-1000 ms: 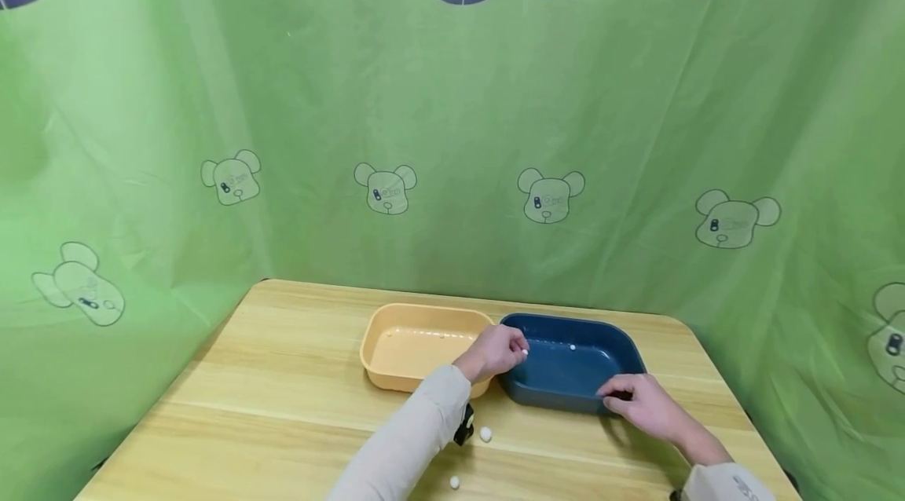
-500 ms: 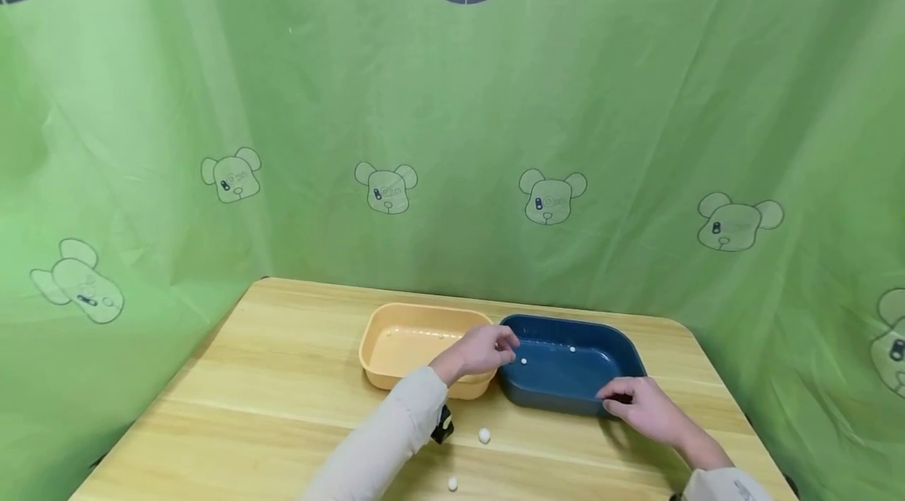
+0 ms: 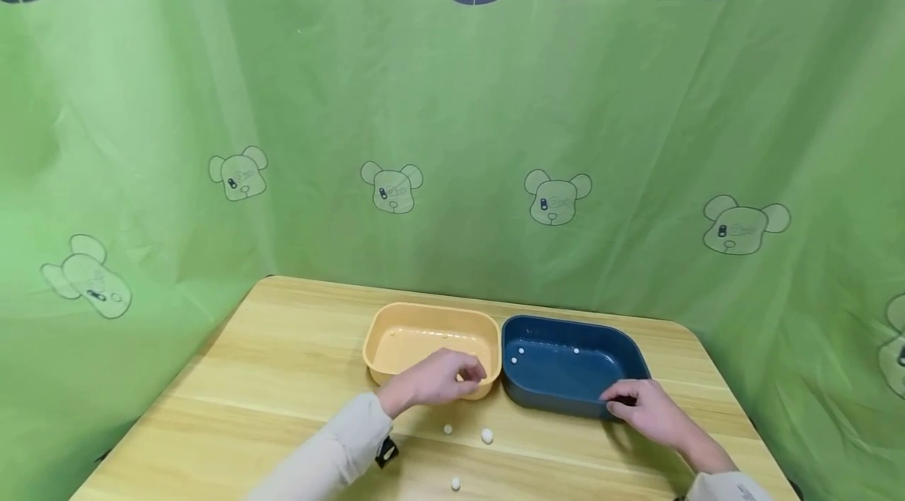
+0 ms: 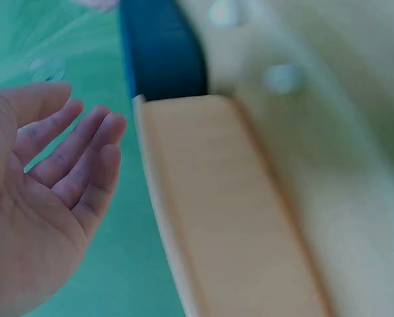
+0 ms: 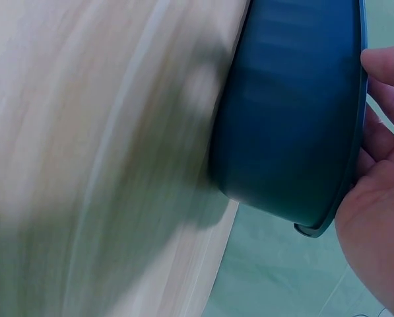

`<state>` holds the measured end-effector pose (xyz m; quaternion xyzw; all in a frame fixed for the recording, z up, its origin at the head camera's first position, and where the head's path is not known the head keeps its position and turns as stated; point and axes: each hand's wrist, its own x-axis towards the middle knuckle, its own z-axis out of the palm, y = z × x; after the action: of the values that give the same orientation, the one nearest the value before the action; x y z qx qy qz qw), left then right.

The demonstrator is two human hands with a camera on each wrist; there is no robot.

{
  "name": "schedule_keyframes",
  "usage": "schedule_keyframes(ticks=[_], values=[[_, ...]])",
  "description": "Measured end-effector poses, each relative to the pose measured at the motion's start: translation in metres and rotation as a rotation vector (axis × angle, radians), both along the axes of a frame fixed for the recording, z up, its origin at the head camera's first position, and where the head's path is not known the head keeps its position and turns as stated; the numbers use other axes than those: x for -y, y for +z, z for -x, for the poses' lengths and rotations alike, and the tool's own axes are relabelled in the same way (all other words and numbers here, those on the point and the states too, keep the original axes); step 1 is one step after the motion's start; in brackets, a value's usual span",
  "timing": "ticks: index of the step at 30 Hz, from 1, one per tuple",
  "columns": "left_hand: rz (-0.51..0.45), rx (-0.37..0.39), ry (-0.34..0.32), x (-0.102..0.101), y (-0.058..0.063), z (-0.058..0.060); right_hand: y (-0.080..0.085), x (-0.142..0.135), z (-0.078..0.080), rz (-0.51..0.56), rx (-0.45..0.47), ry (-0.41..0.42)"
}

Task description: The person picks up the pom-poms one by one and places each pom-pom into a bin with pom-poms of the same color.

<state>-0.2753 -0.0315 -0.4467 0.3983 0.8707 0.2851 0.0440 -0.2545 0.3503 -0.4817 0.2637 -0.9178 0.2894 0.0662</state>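
My left hand (image 3: pixel 440 377) hangs over the near side of the yellow bin (image 3: pixel 375 363). In the left wrist view its fingers (image 4: pixel 94 148) are loosely bent, with nothing between them and the thumb. To the right stands the dark blue bin (image 3: pixel 566 400), side by side with the yellow one. My right hand (image 3: pixel 646 407) pinches its near rim at the right, thumb outside and fingers inside in the right wrist view. Inside the blue bin lie three small white balls, one of them the ball (image 3: pixel 576 350) near the far side.
Three more white balls lie on the wooden table (image 3: pixel 233 407) in front of the bins, including the larger ball (image 3: pixel 487 436) and the nearest ball (image 3: pixel 456 484). Small pale spots show inside the yellow bin. A green printed curtain (image 3: pixel 452 93) hangs behind the table.
My left hand has let go of a white ball in the blue bin and moved left to over the yellow bin. A table ball has come into view. My right hand stays on the rim.
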Motion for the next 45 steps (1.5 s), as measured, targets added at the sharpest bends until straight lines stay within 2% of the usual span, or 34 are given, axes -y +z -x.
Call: schedule_keyframes(ticks=[5,10,16,21,27,33,41,45], values=[[0.105,-0.083,-0.056,0.017,-0.017,-0.016,0.001,-0.001,0.001,-0.007,-0.009,-0.007],[0.176,-0.106,-0.045,0.03,-0.028,-0.023,0.001,-0.002,0.0,-0.011,0.004,-0.009],[0.21,-0.087,-0.008,0.036,-0.035,-0.022,-0.001,-0.002,0.0,-0.008,0.007,-0.01],[0.212,-0.071,-0.028,0.037,-0.043,-0.02,-0.004,-0.002,-0.001,-0.006,0.016,0.001],[0.236,-0.071,-0.023,0.035,-0.053,-0.015,0.001,0.0,-0.001,0.001,0.027,-0.001],[0.23,-0.047,-0.028,0.035,-0.056,-0.013,0.002,0.0,0.001,-0.005,0.011,0.002],[0.231,-0.059,-0.03,0.034,-0.063,-0.008,0.002,-0.001,0.002,0.009,-0.004,0.009],[0.21,-0.058,-0.054,0.032,-0.067,-0.009,0.001,-0.001,0.001,0.005,-0.002,0.009]])
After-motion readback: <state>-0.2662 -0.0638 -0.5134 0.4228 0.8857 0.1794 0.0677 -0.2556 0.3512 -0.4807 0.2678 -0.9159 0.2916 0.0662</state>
